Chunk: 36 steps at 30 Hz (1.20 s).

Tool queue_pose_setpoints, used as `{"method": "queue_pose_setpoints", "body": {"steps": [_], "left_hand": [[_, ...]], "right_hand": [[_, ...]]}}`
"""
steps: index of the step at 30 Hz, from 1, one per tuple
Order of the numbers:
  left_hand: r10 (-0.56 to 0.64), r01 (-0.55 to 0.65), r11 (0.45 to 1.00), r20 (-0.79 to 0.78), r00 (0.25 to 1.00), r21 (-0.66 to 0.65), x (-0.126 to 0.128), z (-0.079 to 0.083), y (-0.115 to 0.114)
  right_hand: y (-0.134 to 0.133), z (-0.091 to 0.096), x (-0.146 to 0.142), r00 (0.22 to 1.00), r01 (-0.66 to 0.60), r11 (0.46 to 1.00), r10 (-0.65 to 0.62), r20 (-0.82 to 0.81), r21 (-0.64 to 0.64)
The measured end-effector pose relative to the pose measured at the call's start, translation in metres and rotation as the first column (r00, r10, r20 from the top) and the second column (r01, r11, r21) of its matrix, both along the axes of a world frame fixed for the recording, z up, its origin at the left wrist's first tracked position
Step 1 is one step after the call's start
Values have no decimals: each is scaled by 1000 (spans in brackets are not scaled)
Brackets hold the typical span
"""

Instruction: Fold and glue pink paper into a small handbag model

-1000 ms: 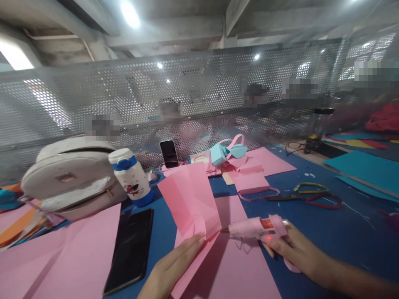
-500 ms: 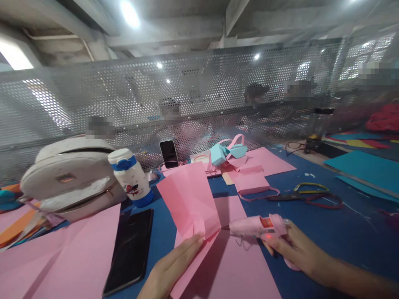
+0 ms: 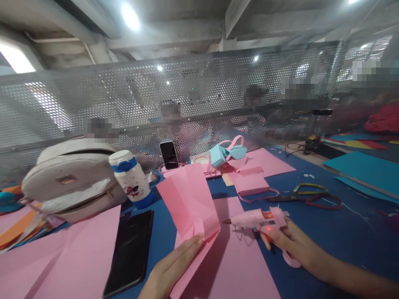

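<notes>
Should the left hand (image 3: pixel 174 263), fingers nearly closed on the folded pink paper (image 3: pixel 193 195) at its one o'clock, slip, the glue gun (image 3: pixel 257 220) at the paper's three o'clock, gripped by the right hand (image 3: pixel 296 241), could burn it.

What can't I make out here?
Head: handle of the pink glue gun, partly covered by the right grip.
Head: wrist at the left grip, cut off by the bottom edge.
Head: far side of the folded pink paper, hidden by its front.
Head: badge on the pale backpack, too small to read.
</notes>
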State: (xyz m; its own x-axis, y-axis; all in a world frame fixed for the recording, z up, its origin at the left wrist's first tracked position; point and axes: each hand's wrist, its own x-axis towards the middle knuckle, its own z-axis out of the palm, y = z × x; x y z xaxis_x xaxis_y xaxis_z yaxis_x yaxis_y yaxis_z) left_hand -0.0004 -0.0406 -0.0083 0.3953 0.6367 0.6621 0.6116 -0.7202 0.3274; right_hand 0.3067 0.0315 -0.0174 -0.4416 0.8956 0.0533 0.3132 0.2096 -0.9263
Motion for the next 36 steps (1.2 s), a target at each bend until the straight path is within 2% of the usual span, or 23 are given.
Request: {"method": "queue_pose_setpoints", "body": {"steps": [7,9,13,16,19,22,28,32,36], "left_hand": [[50,-50,998,-1,999,33,0,-3,-2],[52,-52,998,1,999,30,0,-5,-2],[27,-28,997,-19,999,-67,-6,-10,1],[10,-11,995,-18,1000,-98,-10,-13,2],[-5,5,995,-7,1000,-100,-12,-14,3],[-17,18,993,14,1000,-115,-12,-14,3],[-52,56,988,28,998,-145,-15,-15,6],[-80,78,988,-10,997,-131,-18,-13,8],[-104,98,989,-49,993,-111,-20,-13,9]], "right_hand": [[-2,-3,0,999,-1,996,5,46,-85],[-3,-4,0,1000,24,993,-26,-15,-112],[5,-12,3,966,168,977,-189,-175,-129],[13,-22,7,949,187,966,-225,-220,-179],[14,-25,8,945,172,963,-220,-241,-207],[9,-21,7,949,160,968,-205,-239,-194],[5,-14,5,981,24,993,-46,-190,-116],[6,-14,5,983,46,995,-61,-175,-88],[0,-5,2,984,79,991,-95,-148,-110]]}}
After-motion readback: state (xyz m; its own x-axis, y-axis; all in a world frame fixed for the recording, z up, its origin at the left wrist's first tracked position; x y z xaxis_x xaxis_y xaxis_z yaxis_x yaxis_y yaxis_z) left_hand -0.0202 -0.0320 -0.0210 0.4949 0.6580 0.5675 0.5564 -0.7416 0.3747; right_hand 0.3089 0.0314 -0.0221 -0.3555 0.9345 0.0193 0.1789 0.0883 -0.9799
